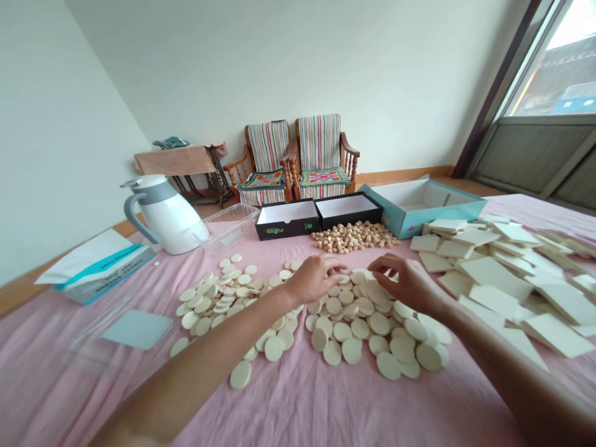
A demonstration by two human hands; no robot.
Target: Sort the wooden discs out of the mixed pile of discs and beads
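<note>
My left hand (315,277) reaches over the far edge of a pile of round cream wooden discs (343,332), fingers loosely bent and apart, with nothing visible in them. Facing it, my right hand (410,280) hovers at the back right of the same pile. Its thumb and fingers are curved with a gap between them, and I see nothing held. Some discs beneath both palms are hidden. Another spread of smaller discs (203,304) lies to the left, partly covered by my left forearm.
Small wooden beads (354,237) lie heaped before two black open boxes (287,233). A blue box (421,214) stands behind square wooden tiles (496,279) at right. On the left are a white jug (170,217), a tissue pack (109,270) and clear plastic trays (228,223).
</note>
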